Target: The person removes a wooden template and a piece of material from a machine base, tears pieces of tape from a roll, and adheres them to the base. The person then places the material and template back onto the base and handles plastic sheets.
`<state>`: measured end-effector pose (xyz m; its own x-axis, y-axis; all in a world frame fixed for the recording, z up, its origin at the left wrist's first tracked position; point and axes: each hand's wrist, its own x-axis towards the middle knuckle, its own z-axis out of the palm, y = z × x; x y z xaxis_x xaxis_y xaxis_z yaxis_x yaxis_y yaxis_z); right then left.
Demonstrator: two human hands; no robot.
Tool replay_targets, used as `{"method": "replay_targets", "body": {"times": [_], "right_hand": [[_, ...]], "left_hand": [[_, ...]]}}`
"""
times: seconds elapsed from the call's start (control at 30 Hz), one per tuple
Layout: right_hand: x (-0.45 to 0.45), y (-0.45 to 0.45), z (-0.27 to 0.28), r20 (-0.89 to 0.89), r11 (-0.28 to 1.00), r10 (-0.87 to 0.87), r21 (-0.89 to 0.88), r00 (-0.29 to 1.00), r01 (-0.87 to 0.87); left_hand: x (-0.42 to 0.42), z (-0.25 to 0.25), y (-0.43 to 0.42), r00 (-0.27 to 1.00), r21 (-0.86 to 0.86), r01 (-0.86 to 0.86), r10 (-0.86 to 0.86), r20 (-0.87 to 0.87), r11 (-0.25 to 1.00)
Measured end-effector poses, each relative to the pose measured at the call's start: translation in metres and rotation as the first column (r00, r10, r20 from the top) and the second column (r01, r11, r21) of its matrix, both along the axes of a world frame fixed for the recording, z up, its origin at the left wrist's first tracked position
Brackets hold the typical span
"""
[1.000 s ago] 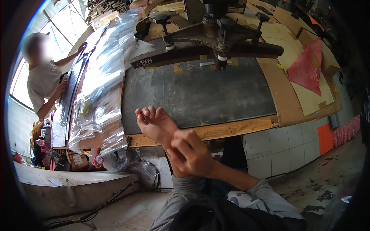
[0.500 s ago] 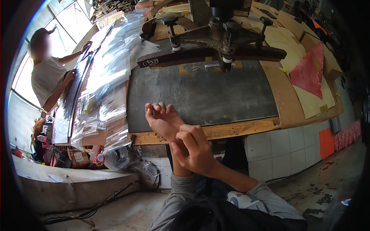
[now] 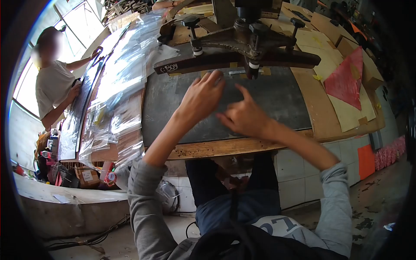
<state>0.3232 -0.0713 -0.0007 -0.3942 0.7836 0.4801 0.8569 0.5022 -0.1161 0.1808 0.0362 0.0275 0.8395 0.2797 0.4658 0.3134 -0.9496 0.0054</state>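
Note:
Both hands are raised over a dark grey flat board (image 3: 277, 104) with a wooden front edge (image 3: 208, 149). My left hand (image 3: 203, 95) shows its back, its fingers loosely bent and slightly apart toward the press head, with no object visible in it. To its right, my right hand (image 3: 247, 115) has the index finger stretched up and the thumb apart, the other fingers curled; nothing shows in it. The hands do not touch. Beyond them hangs a dark metal press head (image 3: 247, 47) with a long bar and bolts.
Clear plastic sheets (image 3: 117, 91) cover the left side. A person (image 3: 56, 82) stands at the far left, hands at a dark panel's edge. On the right lie cardboard (image 3: 307, 99) and a red triangular sheet (image 3: 346, 80). A cardboard box (image 3: 89, 177) sits low at left.
My hands were together near the front edge, the right one at the left wrist. They have separated and moved forward over the board; the left hand has turned its back upward.

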Motion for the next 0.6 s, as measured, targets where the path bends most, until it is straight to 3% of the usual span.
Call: {"method": "replay_targets", "body": {"times": [0.03, 0.07, 0.17, 0.37, 0.6], "right_hand": [[0.006, 0.015, -0.003, 0.054, 1.000, -0.011, 0.022, 0.998, 0.010], [0.010, 0.027, -0.005, 0.106, 0.999, -0.024, 0.043, 0.994, 0.019], [0.014, 0.050, -0.010, -0.014, 0.994, -0.095, 0.061, 0.995, 0.096], [0.012, 0.056, -0.004, -0.109, 0.986, -0.165, 0.016, 0.980, 0.168], [0.018, 0.062, -0.009, -0.175, 0.994, -0.112, -0.001, 0.978, 0.113]], "left_hand": [[0.004, -0.014, 0.016, 1.000, 0.246, 0.003, 0.003, -0.022, 0.969], [0.006, -0.020, 0.029, 0.997, 0.209, 0.051, -0.038, -0.067, 0.977], [0.008, -0.025, 0.042, 0.998, 0.089, 0.060, -0.058, -0.035, 0.994], [0.005, -0.027, 0.051, 0.996, 0.103, 0.087, -0.087, -0.002, 0.991], [0.007, -0.028, 0.050, 0.996, 0.062, 0.088, -0.088, 0.005, 0.994]]}}
